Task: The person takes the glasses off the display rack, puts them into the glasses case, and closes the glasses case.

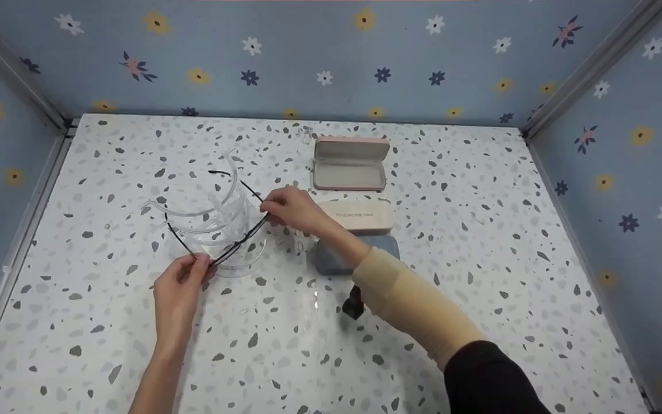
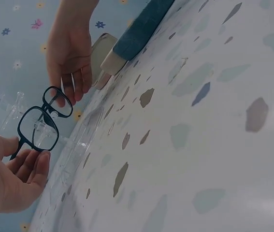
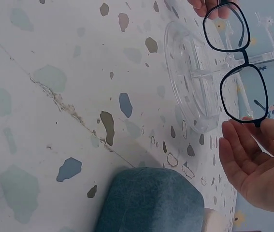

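Observation:
A pair of black-framed eyeglasses (image 1: pixel 240 242) is held between both hands over a clear plastic display stand (image 1: pixel 235 185). My left hand (image 1: pixel 179 287) pinches one end of the frame near the hinge, thumb against fingers. At the other end, my right hand (image 1: pixel 295 210) pinches the opposite hinge corner. The temples point away from me, spread out toward the stand. In the right wrist view both lenses and the bridge (image 3: pixel 245 57) show, with the stand's round base (image 3: pixel 192 77) behind them. The stand's curved arms overlap the glasses in the head view.
Right of the stand, a pink glasses case (image 1: pixel 349 177) lies with its lid up. In front of it are a closed cream case (image 1: pixel 365 215) and a blue case (image 1: pixel 331 259), partly behind my right forearm. A small black object (image 1: pixel 354 307) sits nearer me. Flowered panels (image 1: pixel 319 52) surround the table.

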